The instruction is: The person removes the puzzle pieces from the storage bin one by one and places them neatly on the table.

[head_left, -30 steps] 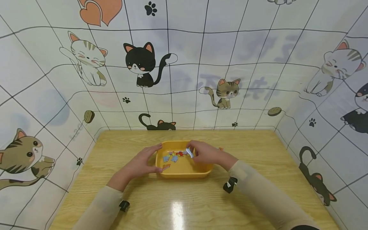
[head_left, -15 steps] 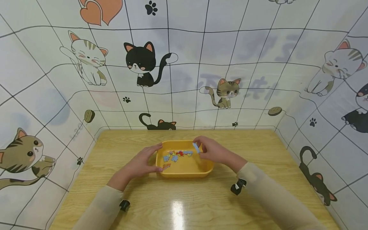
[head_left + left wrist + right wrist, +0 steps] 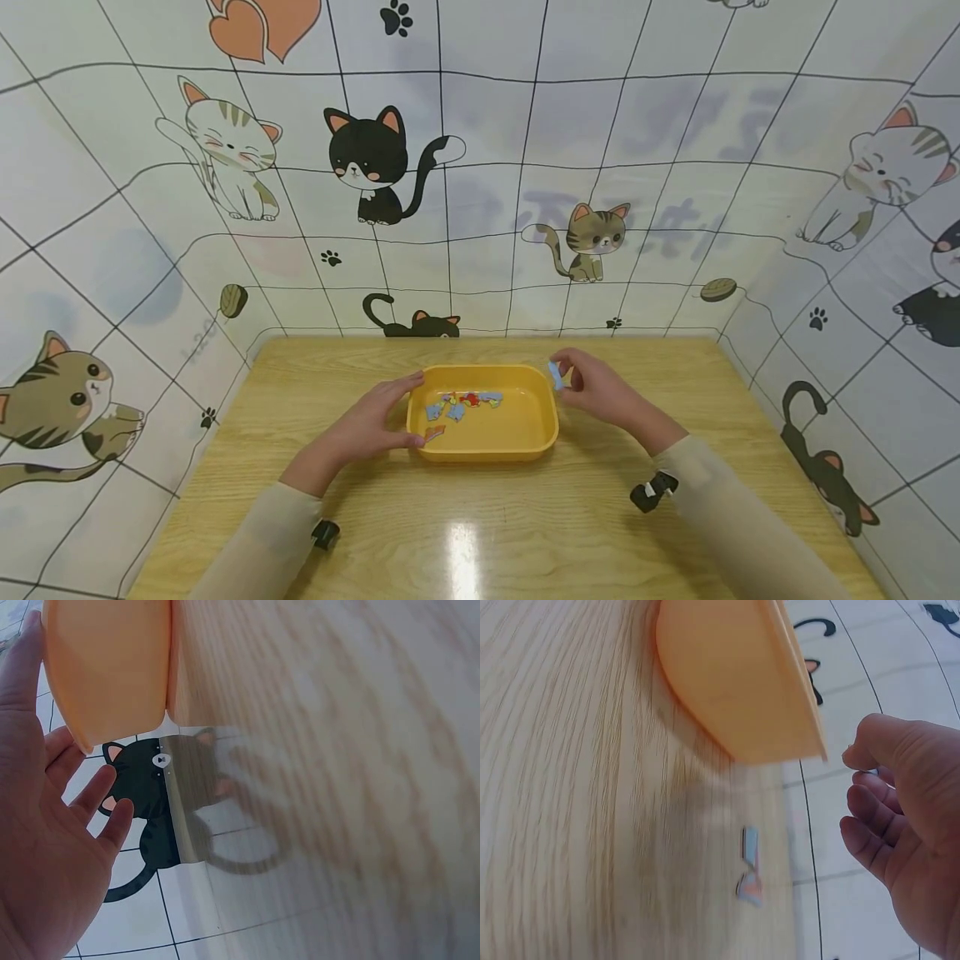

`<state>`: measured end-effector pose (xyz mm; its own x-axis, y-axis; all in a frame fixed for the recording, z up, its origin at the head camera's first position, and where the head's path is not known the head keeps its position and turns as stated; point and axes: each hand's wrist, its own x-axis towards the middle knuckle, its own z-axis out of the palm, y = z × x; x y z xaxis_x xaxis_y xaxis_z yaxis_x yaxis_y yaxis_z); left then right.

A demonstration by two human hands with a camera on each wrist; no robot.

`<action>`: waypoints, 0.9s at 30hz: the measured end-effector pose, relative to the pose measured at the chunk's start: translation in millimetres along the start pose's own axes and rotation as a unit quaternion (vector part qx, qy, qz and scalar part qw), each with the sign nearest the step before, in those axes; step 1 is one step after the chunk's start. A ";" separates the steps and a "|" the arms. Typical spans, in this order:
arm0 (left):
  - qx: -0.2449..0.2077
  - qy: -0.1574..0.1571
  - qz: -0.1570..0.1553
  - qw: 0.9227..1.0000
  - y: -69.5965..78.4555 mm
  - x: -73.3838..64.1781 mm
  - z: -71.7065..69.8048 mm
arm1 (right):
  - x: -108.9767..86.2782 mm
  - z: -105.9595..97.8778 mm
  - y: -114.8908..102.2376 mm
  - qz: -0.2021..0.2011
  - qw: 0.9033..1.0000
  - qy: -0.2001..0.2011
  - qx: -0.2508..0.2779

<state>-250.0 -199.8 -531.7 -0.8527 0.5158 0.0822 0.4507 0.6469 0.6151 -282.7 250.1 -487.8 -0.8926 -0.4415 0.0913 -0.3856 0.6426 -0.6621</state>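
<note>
In the head view a yellow tray point(image 3: 487, 456) stands on the wooden table. My left hand point(image 3: 367, 421) rests against its left end, thumb at the near corner and fingertips at the far one; the left wrist view has the other fingers spread loosely. My right hand point(image 3: 603, 392) is just beyond the tray's far right corner, pinching a small flat light-blue piece point(image 3: 556, 375) between thumb and fingertips. Inside the tray lie small flat cutouts: blue pieces point(image 3: 455, 412), a red piece point(image 3: 470, 400) and an orange piece point(image 3: 434, 432), grouped toward the left.
Two small blue-and-pink pieces point(image 3: 750, 846) lie on the table beside the tray's right end in the right wrist view; my right hand hides them in the head view. A cat-print sheet point(image 3: 487, 192) rises behind the table and at both sides.
My right hand has carried the light-blue piece from above the tray's middle rightward, out past its far right corner. My left hand and the tray have stayed in place.
</note>
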 end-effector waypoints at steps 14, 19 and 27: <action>0.005 -0.001 0.002 1.000 3.0 0.7 -2.5 | -21.3 -16.1 36.4 0.033 0.998 0.035 -0.029; 0.004 -0.002 0.002 1.000 2.1 0.7 -2.0 | -24.9 -19.8 50.1 0.043 0.998 0.025 -0.040; 0.000 0.000 0.003 1.000 1.4 0.1 -0.6 | -26.1 -24.0 61.8 0.054 0.998 0.004 -0.034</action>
<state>-249.6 -199.2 -530.3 -0.8496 0.5204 0.0860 0.4562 0.6431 0.6150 -288.9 316.4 -513.3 -0.9318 -0.3617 0.0290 -0.3017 0.7279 -0.6158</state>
